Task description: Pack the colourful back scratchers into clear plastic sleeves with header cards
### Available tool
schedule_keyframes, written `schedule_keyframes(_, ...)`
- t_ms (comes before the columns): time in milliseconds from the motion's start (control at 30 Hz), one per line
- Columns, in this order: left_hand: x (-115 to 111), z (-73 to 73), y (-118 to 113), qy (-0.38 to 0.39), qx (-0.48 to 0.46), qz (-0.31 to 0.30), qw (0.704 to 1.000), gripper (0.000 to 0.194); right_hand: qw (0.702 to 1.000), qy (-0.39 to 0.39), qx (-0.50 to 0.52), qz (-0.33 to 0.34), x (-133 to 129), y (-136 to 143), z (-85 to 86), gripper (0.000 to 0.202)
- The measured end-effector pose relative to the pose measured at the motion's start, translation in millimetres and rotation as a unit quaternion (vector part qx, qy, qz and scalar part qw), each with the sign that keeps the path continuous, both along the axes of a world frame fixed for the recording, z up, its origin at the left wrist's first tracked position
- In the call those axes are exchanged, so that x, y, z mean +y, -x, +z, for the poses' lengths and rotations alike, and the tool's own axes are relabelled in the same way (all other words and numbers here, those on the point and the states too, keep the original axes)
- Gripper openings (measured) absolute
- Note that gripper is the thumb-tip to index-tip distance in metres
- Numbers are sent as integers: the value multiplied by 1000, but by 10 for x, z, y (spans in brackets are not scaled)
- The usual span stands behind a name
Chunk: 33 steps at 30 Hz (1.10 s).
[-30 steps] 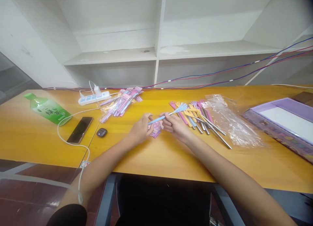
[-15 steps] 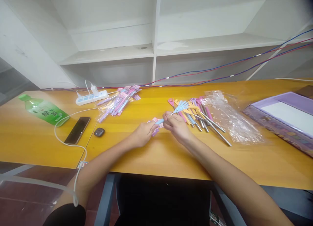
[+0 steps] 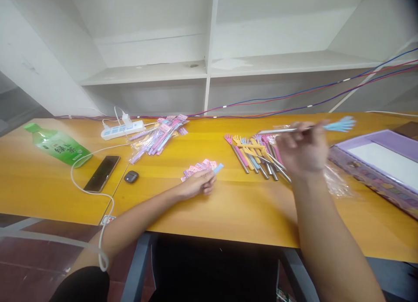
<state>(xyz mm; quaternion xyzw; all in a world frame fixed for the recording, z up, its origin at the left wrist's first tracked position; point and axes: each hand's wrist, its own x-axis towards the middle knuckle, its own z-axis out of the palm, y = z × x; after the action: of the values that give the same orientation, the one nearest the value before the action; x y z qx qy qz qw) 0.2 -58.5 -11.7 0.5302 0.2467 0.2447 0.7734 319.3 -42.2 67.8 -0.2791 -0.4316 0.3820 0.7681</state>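
My left hand [image 3: 197,184] is closed around a short blue handle [image 3: 218,168], whose end sticks out past the fingers over the table. Small pink printed cards [image 3: 199,166] lie just behind that hand. My right hand [image 3: 303,152], raised and blurred, grips the metal rod of a back scratcher with a light blue claw head [image 3: 341,124]. Its bare rod end points left, apart from the blue handle. Below and left of the right hand lies a pile of colourful back scratchers [image 3: 250,156], with pink, yellow, blue and purple heads.
Wrapped back scratchers [image 3: 160,136] lie at the back left near a white power strip [image 3: 122,130]. A green bottle [image 3: 60,145], a phone [image 3: 102,173] and a small black case [image 3: 131,176] are further left. Clear plastic bags [image 3: 338,182] and a purple box [image 3: 375,162] sit at right.
My right hand has moved right and upward with the blue claw head and rod, away from my left hand. The left hand has stayed nearly in place with the blue handle.
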Motion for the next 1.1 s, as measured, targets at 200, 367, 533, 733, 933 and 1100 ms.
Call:
schedule_keyframes(200, 54, 27, 43, -103, 19, 136, 985, 49, 941, 149, -229, 198, -130, 1078, -533, 54)
schedule_keyframes(367, 29, 39, 81, -202, 99, 133, 965, 51, 919, 156, -284, 224, -261, 1490, -806, 41)
schedule_keyframes(533, 21, 32, 103, -321, 171, 107, 925, 40, 883, 144, -382, 230, -300, 1479, -764, 37)
schedule_keyframes(733, 177, -24, 184, -292, 178, 80, 936, 29, 833, 129, -518, 144, -199, 1328, -714, 26)
schedule_keyframes(933, 549, 89, 479, -500, 283, 269, 773, 30, 665, 224, -690, -178, 164, 601, -574, 30)
schedule_keyframes(1100, 854, 129, 799, -552, 410, 339, 642, 31, 576, 263, -723, -276, 285, 130, -549, 38)
